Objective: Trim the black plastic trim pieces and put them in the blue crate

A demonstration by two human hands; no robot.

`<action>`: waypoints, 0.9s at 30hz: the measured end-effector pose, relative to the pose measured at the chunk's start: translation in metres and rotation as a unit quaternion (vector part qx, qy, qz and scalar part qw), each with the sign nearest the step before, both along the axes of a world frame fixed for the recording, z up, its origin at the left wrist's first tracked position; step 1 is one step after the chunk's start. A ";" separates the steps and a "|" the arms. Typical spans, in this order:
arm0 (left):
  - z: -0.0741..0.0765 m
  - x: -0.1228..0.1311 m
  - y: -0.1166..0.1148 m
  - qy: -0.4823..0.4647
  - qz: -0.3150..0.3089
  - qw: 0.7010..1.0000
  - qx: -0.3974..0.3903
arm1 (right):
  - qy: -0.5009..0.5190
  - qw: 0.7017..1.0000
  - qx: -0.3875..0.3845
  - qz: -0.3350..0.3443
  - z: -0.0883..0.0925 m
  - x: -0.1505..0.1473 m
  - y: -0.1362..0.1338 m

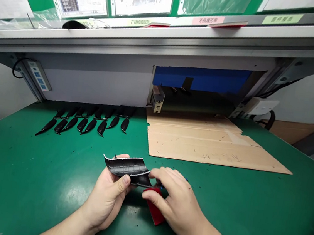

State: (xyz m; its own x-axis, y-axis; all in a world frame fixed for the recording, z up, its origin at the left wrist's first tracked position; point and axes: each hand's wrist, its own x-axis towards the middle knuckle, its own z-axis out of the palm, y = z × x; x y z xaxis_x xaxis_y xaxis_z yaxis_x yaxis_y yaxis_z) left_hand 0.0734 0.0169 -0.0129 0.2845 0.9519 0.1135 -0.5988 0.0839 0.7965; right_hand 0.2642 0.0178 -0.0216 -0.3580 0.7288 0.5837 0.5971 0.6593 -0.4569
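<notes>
My left hand [111,193] is closed around a curved black plastic shell part [126,166]. Pale white edges run along the part, and its ribbed hollow inside faces up, with my thumb pressed on the near side. At the part's right end, the curled fingers of my right hand [175,198] meet its tip. A flat red piece [156,210] shows beneath my right thumb; whether it is gripped or lies on the table I cannot tell. A small blue bit peeks out behind the right fingers, and whatever sits inside that hand is mostly hidden.
Several black blade-shaped parts [88,123] lie in a row at the back left of the green table [49,180]. A cardboard sheet [199,147] covers the back right, before a blue-flapped opening [203,79]. A metal shelf edge [127,37] spans above, with a power strip [38,75] at left.
</notes>
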 end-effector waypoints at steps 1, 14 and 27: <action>0.000 -0.001 0.000 0.000 -0.001 1.000 0.003 | -0.011 1.000 -0.004 -0.015 0.000 0.001 0.001; -0.003 -0.008 -0.004 0.037 0.004 0.997 0.074 | -0.124 0.986 0.052 -0.096 0.004 -0.004 -0.002; -0.004 -0.016 -0.004 0.109 -0.007 0.981 0.161 | -0.120 0.987 0.091 -0.063 -0.001 -0.001 -0.003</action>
State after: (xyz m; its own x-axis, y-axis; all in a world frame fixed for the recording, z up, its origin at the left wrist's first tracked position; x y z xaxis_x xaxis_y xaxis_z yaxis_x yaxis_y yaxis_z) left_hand 0.0573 0.0133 -0.0170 0.3485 0.8723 0.3430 -0.4124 -0.1860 0.8918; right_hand 0.2631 0.0150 -0.0222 -0.4147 0.6681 0.6178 0.7568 0.6302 -0.1735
